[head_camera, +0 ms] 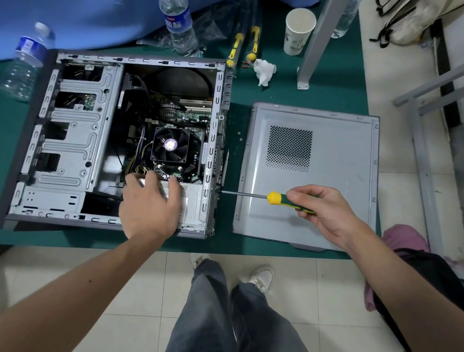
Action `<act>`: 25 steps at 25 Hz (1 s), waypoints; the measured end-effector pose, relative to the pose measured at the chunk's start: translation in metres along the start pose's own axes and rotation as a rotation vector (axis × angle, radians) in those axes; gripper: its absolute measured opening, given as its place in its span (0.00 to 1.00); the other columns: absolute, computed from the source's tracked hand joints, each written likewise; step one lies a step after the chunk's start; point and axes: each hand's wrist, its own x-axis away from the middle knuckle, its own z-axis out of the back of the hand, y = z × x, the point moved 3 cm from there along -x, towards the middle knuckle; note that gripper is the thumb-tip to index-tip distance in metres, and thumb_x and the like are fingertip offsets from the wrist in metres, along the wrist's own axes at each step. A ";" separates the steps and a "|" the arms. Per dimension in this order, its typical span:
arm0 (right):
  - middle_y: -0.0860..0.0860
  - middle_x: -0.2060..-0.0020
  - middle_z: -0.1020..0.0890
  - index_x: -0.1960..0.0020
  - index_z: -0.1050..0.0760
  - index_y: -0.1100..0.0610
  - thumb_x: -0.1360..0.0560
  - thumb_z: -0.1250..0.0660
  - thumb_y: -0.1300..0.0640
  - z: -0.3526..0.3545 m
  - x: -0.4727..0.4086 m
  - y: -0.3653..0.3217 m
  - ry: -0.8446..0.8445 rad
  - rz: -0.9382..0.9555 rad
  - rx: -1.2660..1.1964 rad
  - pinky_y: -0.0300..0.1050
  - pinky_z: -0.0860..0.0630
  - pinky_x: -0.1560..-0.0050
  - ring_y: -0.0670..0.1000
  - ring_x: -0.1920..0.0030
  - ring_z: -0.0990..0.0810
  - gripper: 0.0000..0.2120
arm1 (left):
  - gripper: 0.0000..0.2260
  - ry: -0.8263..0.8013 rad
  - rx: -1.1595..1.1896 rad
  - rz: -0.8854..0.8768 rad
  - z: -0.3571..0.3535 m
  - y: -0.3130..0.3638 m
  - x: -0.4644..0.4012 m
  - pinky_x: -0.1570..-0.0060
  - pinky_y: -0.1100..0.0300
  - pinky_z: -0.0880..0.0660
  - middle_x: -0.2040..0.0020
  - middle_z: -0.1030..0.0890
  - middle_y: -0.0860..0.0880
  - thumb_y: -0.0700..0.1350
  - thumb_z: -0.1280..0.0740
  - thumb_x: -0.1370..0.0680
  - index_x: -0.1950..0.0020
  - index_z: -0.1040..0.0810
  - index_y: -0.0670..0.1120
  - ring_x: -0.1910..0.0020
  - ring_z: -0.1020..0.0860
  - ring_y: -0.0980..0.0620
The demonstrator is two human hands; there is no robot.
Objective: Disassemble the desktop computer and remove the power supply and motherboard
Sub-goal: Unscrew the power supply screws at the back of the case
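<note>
An open grey computer case (73, 137) lies on its side on the green table. Inside it I see the motherboard (185, 116) with a black CPU fan (170, 144) and bundled cables. The silver power supply (192, 200) sits in the case's near right corner. My left hand (150, 203) rests on top of it with fingers spread. My right hand (321, 208) grips a green and yellow screwdriver (278, 198), held level, its tip against the case's rear wall beside the power supply.
The removed side panel (310, 174) lies flat to the right of the case. Two water bottles (178, 15), a paper cup (298, 31), two more screwdrivers (236, 46), crumpled tissue (263, 70) and loose screws (239, 136) lie behind. A metal post (319, 39) stands at the back right.
</note>
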 end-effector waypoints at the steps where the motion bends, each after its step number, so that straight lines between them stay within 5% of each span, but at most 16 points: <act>1: 0.52 0.63 0.16 0.61 0.15 0.57 0.44 0.20 0.52 -0.001 0.000 0.001 -0.003 -0.002 0.000 0.36 0.25 0.65 0.45 0.67 0.22 0.14 | 0.21 0.001 0.001 0.001 0.000 0.000 0.000 0.54 0.48 0.30 0.42 0.30 0.40 0.62 0.47 0.20 0.53 0.29 0.45 0.47 0.27 0.38; 15: 0.51 0.63 0.16 0.61 0.15 0.56 0.41 0.21 0.55 -0.004 0.000 0.003 0.006 -0.005 0.011 0.36 0.25 0.65 0.46 0.65 0.23 0.10 | 0.21 0.013 -0.001 -0.004 -0.001 0.000 0.000 0.55 0.49 0.32 0.41 0.30 0.40 0.62 0.47 0.20 0.50 0.28 0.44 0.45 0.27 0.37; 20: 0.50 0.63 0.17 0.58 0.16 0.54 0.38 0.22 0.51 -0.003 -0.004 -0.022 -0.067 0.120 0.203 0.37 0.25 0.66 0.46 0.66 0.22 0.11 | 0.22 0.016 -0.002 -0.010 -0.002 -0.002 -0.001 0.56 0.50 0.34 0.41 0.30 0.40 0.63 0.49 0.21 0.51 0.29 0.45 0.45 0.28 0.37; 23: 0.56 0.64 0.18 0.55 0.18 0.56 0.28 0.28 0.41 -0.002 -0.006 -0.034 -0.173 -0.090 0.356 0.36 0.34 0.78 0.48 0.75 0.29 0.17 | 0.23 0.014 -0.009 -0.015 -0.002 -0.002 -0.001 0.57 0.50 0.33 0.41 0.30 0.40 0.64 0.51 0.22 0.52 0.29 0.46 0.46 0.27 0.38; 25: 0.57 0.66 0.19 0.55 0.18 0.57 0.26 0.29 0.46 0.000 -0.008 -0.039 -0.200 -0.068 0.438 0.36 0.39 0.79 0.47 0.76 0.35 0.14 | 0.24 0.010 -0.008 -0.013 -0.002 -0.001 -0.001 0.57 0.49 0.32 0.40 0.30 0.40 0.65 0.51 0.22 0.52 0.30 0.46 0.46 0.27 0.38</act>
